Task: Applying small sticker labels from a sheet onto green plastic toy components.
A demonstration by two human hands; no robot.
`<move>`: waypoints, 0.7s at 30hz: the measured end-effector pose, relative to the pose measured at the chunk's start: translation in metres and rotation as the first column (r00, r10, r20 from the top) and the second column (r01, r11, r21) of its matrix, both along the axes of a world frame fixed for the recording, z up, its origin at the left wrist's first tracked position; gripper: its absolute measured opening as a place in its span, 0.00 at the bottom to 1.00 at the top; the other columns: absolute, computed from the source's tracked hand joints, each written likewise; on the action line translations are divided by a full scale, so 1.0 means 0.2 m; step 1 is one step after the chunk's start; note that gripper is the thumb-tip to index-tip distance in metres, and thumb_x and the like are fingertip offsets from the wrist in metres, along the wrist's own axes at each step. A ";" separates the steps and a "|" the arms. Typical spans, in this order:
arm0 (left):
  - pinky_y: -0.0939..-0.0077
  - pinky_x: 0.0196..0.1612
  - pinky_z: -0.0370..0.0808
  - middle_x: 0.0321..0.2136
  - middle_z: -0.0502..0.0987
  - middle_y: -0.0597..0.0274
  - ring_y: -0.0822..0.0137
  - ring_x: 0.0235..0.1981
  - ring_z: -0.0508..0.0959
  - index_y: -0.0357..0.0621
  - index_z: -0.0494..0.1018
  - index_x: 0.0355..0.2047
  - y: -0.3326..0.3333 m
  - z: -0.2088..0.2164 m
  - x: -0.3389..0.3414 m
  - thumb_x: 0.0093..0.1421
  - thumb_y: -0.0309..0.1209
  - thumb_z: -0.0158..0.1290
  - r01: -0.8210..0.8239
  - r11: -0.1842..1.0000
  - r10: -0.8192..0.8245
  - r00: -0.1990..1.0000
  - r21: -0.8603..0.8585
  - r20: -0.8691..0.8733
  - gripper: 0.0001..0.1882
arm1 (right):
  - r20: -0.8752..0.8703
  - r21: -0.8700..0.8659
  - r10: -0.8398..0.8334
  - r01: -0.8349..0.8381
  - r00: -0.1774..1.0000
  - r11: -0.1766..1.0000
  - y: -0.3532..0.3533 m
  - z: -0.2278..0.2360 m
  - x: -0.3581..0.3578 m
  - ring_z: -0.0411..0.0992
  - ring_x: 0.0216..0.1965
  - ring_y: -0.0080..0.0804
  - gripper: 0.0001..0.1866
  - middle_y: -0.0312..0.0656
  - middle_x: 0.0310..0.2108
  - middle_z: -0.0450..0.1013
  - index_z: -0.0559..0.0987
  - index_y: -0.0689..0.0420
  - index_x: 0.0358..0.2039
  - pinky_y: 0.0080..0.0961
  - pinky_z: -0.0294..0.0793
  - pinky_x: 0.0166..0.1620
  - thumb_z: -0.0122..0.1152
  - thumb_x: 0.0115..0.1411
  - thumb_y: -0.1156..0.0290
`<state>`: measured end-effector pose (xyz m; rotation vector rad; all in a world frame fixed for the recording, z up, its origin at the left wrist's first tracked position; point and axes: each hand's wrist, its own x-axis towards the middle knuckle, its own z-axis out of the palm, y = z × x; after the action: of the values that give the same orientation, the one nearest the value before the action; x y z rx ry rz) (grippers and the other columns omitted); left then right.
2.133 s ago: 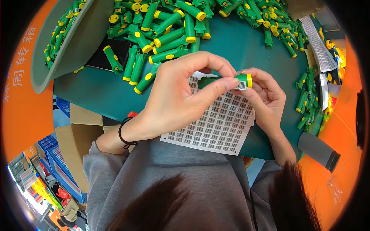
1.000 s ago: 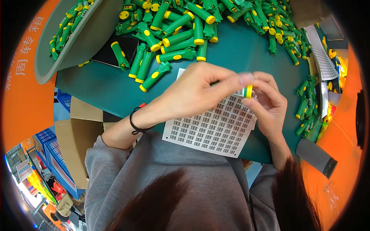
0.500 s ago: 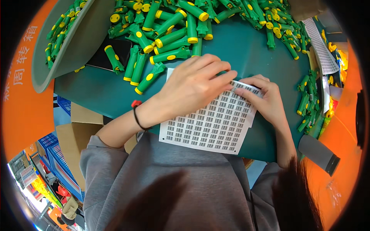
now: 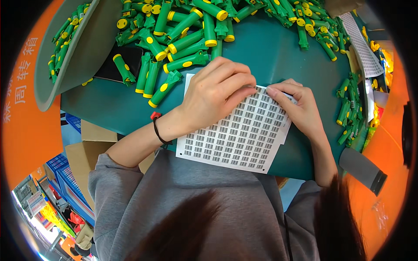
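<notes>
A white sheet of small barcode stickers (image 4: pixel 233 139) lies tilted at the table's near edge, in front of my body. My right hand (image 4: pixel 298 102) grips its far right corner between thumb and fingers. Over the sheet's far left part is my left hand (image 4: pixel 220 89), with thumb and forefinger pinched together at the far edge; whether a sticker is between them is too small to tell. A black band with a red piece (image 4: pixel 156 122) circles my left wrist. Beyond the hands, several green tubes with yellow ends (image 4: pixel 185 41) are heaped on the green table (image 4: pixel 261 56).
A grey-green tub (image 4: pixel 48 82) holding more green tubes leans at the left, beside a dark flat object (image 4: pixel 111 69). Further green pieces (image 4: pixel 348 104) lie at the right, near another sticker sheet (image 4: pixel 363 48). A grey cylinder (image 4: pixel 361 169) rests on an orange surface at the right.
My left fingers have drawn closer together and shifted slightly left at the sheet's far edge. The right hand keeps its grip; the whole view has shifted a little.
</notes>
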<state>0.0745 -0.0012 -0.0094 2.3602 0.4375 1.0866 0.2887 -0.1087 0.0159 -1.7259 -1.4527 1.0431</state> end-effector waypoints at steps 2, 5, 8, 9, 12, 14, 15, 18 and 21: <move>0.70 0.36 0.78 0.35 0.80 0.63 0.60 0.36 0.78 0.41 0.82 0.34 0.00 0.00 0.00 0.45 0.23 0.68 -0.005 0.999 0.005 1.000 0.039 -0.008 0.13 | 0.001 0.003 0.004 -0.004 1.000 1.000 0.01 0.00 0.00 0.71 0.37 0.25 0.12 0.38 0.29 0.75 0.86 0.63 0.41 0.24 0.68 0.44 0.64 0.65 0.67; 0.69 0.36 0.77 0.34 0.80 0.65 0.61 0.37 0.78 0.43 0.81 0.32 0.02 -0.02 -0.01 0.47 0.24 0.67 0.002 0.991 0.001 1.000 0.136 -0.020 0.11 | -0.002 -0.007 -0.003 0.003 1.000 1.000 0.02 0.01 -0.01 0.71 0.37 0.25 0.12 0.38 0.29 0.75 0.86 0.63 0.41 0.24 0.68 0.44 0.64 0.65 0.67; 0.69 0.36 0.77 0.34 0.80 0.64 0.61 0.37 0.78 0.43 0.80 0.31 0.02 -0.02 0.00 0.46 0.24 0.66 0.018 0.978 -0.015 1.000 0.207 -0.016 0.11 | 0.010 -0.003 -0.012 0.012 1.000 1.000 0.01 0.01 -0.01 0.71 0.37 0.25 0.12 0.38 0.29 0.76 0.86 0.63 0.40 0.24 0.68 0.43 0.64 0.65 0.67; 0.68 0.36 0.77 0.35 0.80 0.63 0.60 0.36 0.78 0.41 0.80 0.32 0.02 -0.02 0.00 0.43 0.22 0.68 0.023 0.976 -0.021 1.000 0.218 -0.012 0.13 | 0.022 0.012 -0.011 0.010 1.000 1.000 0.01 0.00 -0.01 0.71 0.36 0.25 0.11 0.38 0.29 0.76 0.86 0.63 0.40 0.24 0.68 0.43 0.64 0.65 0.67; 0.68 0.38 0.76 0.37 0.79 0.63 0.60 0.40 0.77 0.42 0.78 0.32 0.02 -0.04 0.01 0.49 0.26 0.65 0.038 0.979 -0.030 0.999 0.201 -0.044 0.10 | 0.044 -0.001 0.020 -0.020 0.999 1.000 0.02 0.01 0.00 0.72 0.38 0.24 0.12 0.39 0.32 0.77 0.85 0.63 0.41 0.24 0.70 0.45 0.63 0.65 0.67; 0.68 0.38 0.76 0.37 0.79 0.62 0.59 0.40 0.77 0.42 0.78 0.33 0.03 -0.02 0.00 0.49 0.25 0.65 0.054 0.986 -0.051 0.998 0.159 -0.023 0.10 | -0.032 -0.013 -0.048 0.048 0.998 0.999 0.04 0.01 0.02 0.72 0.39 0.23 0.12 0.39 0.33 0.78 0.84 0.63 0.42 0.23 0.70 0.46 0.63 0.65 0.67; 0.68 0.39 0.75 0.38 0.78 0.62 0.58 0.40 0.77 0.42 0.77 0.34 0.03 -0.01 0.00 0.50 0.25 0.66 0.065 0.992 -0.064 0.998 0.110 -0.010 0.11 | -0.116 -0.037 -0.110 0.107 0.987 0.994 0.07 0.01 0.04 0.73 0.41 0.23 0.12 0.38 0.35 0.78 0.84 0.63 0.43 0.23 0.70 0.47 0.63 0.65 0.67; 0.68 0.39 0.75 0.37 0.78 0.60 0.57 0.39 0.76 0.41 0.77 0.34 0.04 0.01 -0.01 0.52 0.23 0.66 0.061 0.998 -0.062 0.997 0.016 0.046 0.11 | 0.193 0.310 -0.483 0.414 0.854 0.856 0.24 0.05 0.19 0.71 0.38 0.21 0.13 0.36 0.37 0.77 0.81 0.63 0.41 0.19 0.70 0.46 0.64 0.66 0.64; 0.69 0.38 0.74 0.36 0.79 0.58 0.57 0.38 0.76 0.41 0.77 0.35 0.03 0.03 0.00 0.54 0.22 0.65 0.059 0.990 -0.047 0.995 -0.131 0.089 0.09 | 0.229 0.320 -0.562 0.484 0.795 0.814 0.41 -0.01 0.46 0.73 0.33 0.21 0.19 0.38 0.36 0.78 0.79 0.64 0.42 0.18 0.72 0.38 0.71 0.62 0.61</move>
<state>0.0741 0.0046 -0.0043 2.1872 0.4016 1.0951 0.3806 -0.0274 0.0141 -2.0038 -1.1010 0.2799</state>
